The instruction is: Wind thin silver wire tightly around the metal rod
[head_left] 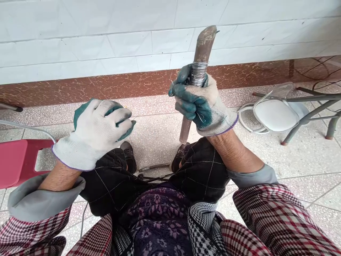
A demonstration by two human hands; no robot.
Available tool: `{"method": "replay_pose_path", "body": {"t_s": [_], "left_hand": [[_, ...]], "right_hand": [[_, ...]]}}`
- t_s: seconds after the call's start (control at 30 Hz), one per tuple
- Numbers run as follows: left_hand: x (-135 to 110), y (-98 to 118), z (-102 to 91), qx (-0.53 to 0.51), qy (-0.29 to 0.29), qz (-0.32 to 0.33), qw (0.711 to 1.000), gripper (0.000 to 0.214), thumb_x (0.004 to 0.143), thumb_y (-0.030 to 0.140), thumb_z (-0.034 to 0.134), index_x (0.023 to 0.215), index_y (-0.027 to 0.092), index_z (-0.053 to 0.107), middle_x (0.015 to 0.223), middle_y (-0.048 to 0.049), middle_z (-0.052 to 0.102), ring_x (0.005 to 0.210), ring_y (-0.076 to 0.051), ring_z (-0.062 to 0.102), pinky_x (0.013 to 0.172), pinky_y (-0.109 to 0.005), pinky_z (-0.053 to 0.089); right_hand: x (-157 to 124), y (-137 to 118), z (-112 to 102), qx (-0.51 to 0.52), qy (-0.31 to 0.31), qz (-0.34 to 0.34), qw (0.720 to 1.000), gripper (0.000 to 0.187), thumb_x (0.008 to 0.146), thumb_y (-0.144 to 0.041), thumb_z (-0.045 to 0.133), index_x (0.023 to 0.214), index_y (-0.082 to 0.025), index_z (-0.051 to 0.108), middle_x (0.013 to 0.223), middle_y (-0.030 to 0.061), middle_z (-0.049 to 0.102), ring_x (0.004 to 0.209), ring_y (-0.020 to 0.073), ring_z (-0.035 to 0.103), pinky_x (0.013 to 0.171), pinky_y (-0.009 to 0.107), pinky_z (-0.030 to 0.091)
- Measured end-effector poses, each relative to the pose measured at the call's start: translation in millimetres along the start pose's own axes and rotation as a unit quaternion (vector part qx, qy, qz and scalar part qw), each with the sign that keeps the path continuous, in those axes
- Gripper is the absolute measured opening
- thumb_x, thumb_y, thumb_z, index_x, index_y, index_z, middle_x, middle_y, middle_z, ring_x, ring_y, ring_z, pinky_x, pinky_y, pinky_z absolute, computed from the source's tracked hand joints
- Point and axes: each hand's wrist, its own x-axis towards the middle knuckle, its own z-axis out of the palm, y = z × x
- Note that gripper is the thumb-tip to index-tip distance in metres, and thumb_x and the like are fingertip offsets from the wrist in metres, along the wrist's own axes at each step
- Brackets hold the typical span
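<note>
My right hand (197, 99), in a white and green coated glove, is wrapped around a brown wooden stick (204, 49) held up at a tilt. Silver wire (199, 74) is coiled many times around the stick just above my fingers. Short loose wire ends stick out near my fingertips. My left hand (99, 124), gloved alike, hovers to the left, apart from the stick, back towards me. Its fingers are curled and their tips mostly hidden, so whatever they may hold does not show.
A red plastic stool (16, 161) stands at the left. To the right are a white round-seated item (277, 115) and grey metal legs (310, 121). Another wire-wrapped stick (153, 167) lies on the speckled floor between my shoes. A white tiled wall (119, 46) rises ahead.
</note>
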Motion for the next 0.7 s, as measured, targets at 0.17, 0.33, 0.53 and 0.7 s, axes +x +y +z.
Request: {"method": "replay_pose_path", "body": {"t_s": [0.17,0.33,0.53,0.7], "left_hand": [[-5,8,7.5,-0.225,0.103,-0.116,0.962,0.019,0.104,0.039,0.074,0.111,0.028,0.087,0.104,-0.006,0.084,0.092,-0.027,0.073,0.09,-0.042,0.057],[0,15,17.2,-0.584,0.172,-0.228,0.76,0.012,0.089,0.037,0.09,0.09,0.026,0.086,0.091,-0.0047,0.081,0.083,-0.023,0.075,0.08,-0.035,0.062],[23,30,26.9,-0.781,0.297,-0.267,0.48,0.017,0.087,0.026,0.087,0.078,0.022,0.074,0.057,0.0047,0.057,0.068,-0.016,0.071,0.075,-0.029,0.068],[29,34,30.3,-0.84,0.165,-0.375,0.355,0.021,0.097,0.005,0.063,0.083,0.019,0.068,0.047,0.0124,0.029,0.036,-0.006,0.029,0.037,-0.013,0.027]], "right_hand": [[3,-2,-5,-0.01,0.031,-0.018,0.999,0.05,0.068,-0.033,0.102,0.089,-0.031,0.056,0.065,-0.0059,0.051,0.044,0.0109,0.036,0.039,0.03,0.027],[-1,-5,-5,0.007,0.016,-0.05,0.999,0.052,0.055,-0.03,0.101,0.082,-0.032,0.057,0.065,-0.0059,0.053,0.044,0.0103,0.031,0.037,0.031,0.021],[-4,-5,-1,0.029,0.024,-0.05,0.998,0.041,0.059,-0.028,0.093,0.081,-0.032,0.059,0.068,-0.0045,0.057,0.045,0.0107,0.031,0.037,0.031,0.017],[-7,-5,1,0.016,0.055,-0.077,0.995,0.043,0.058,-0.023,0.094,0.078,-0.032,0.057,0.076,-0.0033,0.064,0.046,0.0109,0.029,0.038,0.032,0.018]]}}
